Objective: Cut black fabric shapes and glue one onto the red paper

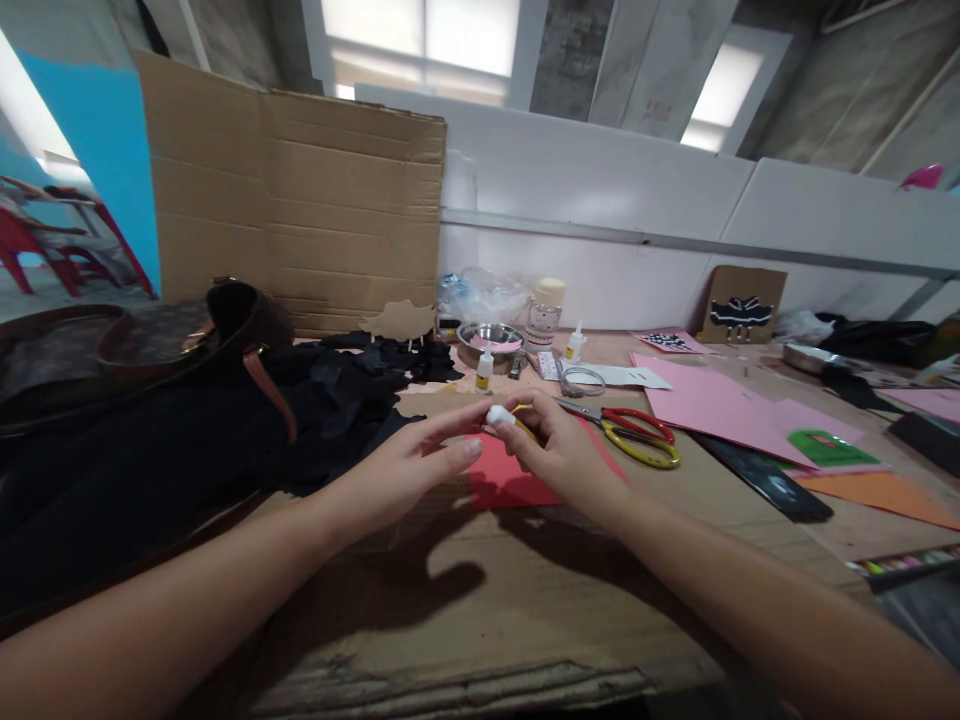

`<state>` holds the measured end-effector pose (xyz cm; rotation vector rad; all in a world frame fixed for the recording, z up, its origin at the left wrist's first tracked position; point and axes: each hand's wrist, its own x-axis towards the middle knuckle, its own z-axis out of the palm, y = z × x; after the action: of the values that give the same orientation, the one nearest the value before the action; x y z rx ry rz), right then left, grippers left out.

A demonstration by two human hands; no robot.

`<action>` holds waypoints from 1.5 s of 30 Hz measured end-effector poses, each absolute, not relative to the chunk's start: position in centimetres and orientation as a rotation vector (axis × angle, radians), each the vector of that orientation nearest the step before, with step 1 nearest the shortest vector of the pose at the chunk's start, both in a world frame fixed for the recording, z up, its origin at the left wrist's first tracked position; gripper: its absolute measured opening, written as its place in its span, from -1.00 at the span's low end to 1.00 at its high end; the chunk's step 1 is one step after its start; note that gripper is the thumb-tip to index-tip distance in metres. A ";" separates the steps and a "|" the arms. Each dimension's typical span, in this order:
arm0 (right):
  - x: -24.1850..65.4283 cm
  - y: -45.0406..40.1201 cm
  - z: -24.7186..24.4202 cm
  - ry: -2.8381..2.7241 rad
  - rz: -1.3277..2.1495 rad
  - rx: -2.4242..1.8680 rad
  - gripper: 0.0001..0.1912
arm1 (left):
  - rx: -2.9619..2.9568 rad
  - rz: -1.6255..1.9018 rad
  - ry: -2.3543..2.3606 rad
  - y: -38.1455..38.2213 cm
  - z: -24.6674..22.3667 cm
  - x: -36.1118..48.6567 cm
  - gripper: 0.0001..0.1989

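Note:
My right hand (pixel 551 440) is closed around a small white-capped item (pixel 500 415), and a yellow part shows beneath its fingers. My left hand (pixel 427 450) has its thumb and fingers apart, with the fingertips at the white cap's left side. Under both hands lies a red sheet (pixel 510 480) on the cardboard-covered table (pixel 480 620). Scissors (pixel 637 435) with one red and one yellow handle rest just right of my right hand. A small glue bottle (pixel 484 370) stands behind the hands, and another bottle (pixel 575 344) is farther back.
Black cloth (pixel 330 400) and a brown bag (pixel 232 320) lie at the left. At the back are a metal bowl (pixel 469 350), a jar (pixel 545 315) and a cardboard panel (pixel 300 210). Pink sheets (pixel 712 410) and a phone (pixel 765 480) lie at the right.

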<state>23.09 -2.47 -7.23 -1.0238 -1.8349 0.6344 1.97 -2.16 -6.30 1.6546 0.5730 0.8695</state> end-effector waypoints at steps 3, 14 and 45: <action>23.2 -2.5 -7.5 -1.843 0.645 -1.049 -0.75 | 1.588 0.860 0.497 -2.1 -6.3 2.1 -0.54; 23.4 -2.5 -7.3 -1.852 0.588 -1.084 -0.72 | 1.661 0.852 0.624 -3.0 -6.5 2.1 -0.41; 23.3 -2.6 -6.8 -1.838 0.596 -1.013 -0.78 | 1.398 0.805 0.519 -2.3 -7.1 2.0 -0.54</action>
<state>23.25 -2.61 -6.83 -1.0126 -1.8379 0.5964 2.04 -2.34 -7.11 1.3983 0.5186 0.8047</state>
